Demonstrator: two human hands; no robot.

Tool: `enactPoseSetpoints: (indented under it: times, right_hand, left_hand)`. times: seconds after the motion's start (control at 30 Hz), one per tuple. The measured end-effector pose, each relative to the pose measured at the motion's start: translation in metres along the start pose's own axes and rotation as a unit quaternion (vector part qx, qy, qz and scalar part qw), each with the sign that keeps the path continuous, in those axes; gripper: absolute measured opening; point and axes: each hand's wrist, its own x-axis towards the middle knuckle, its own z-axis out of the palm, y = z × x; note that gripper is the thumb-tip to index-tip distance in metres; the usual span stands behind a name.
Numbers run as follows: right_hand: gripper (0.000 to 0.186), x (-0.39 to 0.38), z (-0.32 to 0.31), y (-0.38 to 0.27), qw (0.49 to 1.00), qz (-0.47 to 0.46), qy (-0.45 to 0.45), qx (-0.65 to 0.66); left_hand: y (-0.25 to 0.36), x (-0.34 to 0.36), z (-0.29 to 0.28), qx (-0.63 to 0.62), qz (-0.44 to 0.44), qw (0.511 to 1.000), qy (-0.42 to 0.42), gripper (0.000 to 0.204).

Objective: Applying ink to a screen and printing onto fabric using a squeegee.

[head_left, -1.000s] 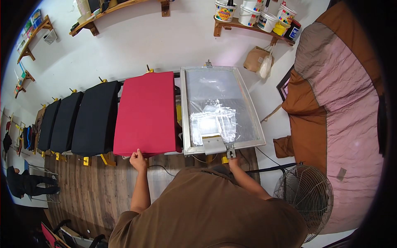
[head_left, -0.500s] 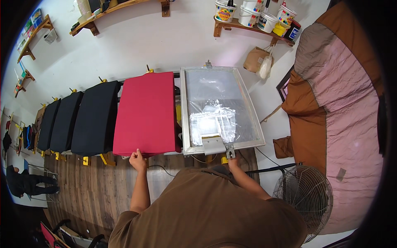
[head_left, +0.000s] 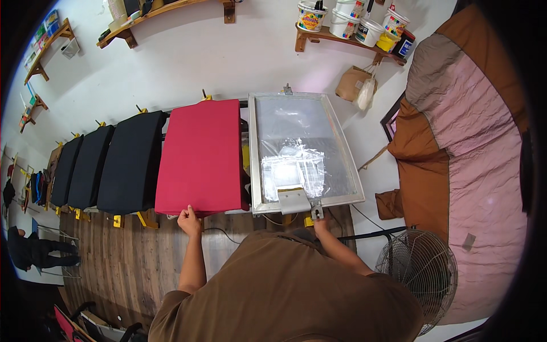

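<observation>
My left hand (head_left: pixel 189 220) is closed at the near edge of a red cloth (head_left: pixel 199 154) stretched over a flat board, with thumb and fingers pinching the cloth's hem. To the right of it lies a metal-framed printing screen (head_left: pixel 296 117), its mesh smeared with white ink (head_left: pixel 288 171). A squeegee (head_left: pixel 294 200) with a metal holder rests at the screen's near end. Below the metal bracket (head_left: pixel 317 211) on that near edge is my right hand (head_left: pixel 321 224); the bracket and frame hide its fingers.
Several boards covered in black cloth (head_left: pixel 130 162) run off to the left. A wire fan (head_left: pixel 419 273) stands at my right, beside a pink and brown quilted cover (head_left: pixel 484 188). Paint tubs (head_left: pixel 311 17) fill a wall shelf. A person (head_left: pixel 37 251) is at the far left.
</observation>
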Motion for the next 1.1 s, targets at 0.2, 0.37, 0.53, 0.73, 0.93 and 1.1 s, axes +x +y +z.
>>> enactPoseSetpoints:
  times: [0.2,0.37,0.53,0.73,0.93,1.1]
  right_hand:
    - [0.043,-0.012,-0.005,-0.028,0.999,0.048,0.004,-0.024]
    - [0.044,-0.008,-0.005,-0.021,0.999,0.045,-0.016,-0.007]
    - [0.052,-0.005,-0.005,-0.014,0.996,0.047,-0.029,-0.071]
    - [0.048,-0.007,-0.005,-0.019,0.999,0.017,-0.011,-0.039]
    - [0.046,-0.006,-0.001,-0.014,0.998,0.027,0.003,-0.050]
    - [0.047,0.000,0.002,-0.001,0.999,-0.004,0.022,-0.041]
  left_hand:
    - [0.013,-0.003,-0.001,0.042,0.046,0.998,0.012,0.048]
    - [0.014,-0.003,-0.002,0.050,0.056,0.997,0.015,0.048]
    - [0.011,-0.002,-0.002,0.058,0.054,0.997,0.016,0.048]
    - [0.002,-0.001,-0.002,0.045,0.039,0.998,0.016,0.047]
    - [-0.002,0.001,-0.002,0.037,0.030,0.999,0.016,0.047]
    - [0.004,-0.001,0.000,0.017,0.009,1.000,0.009,0.047]
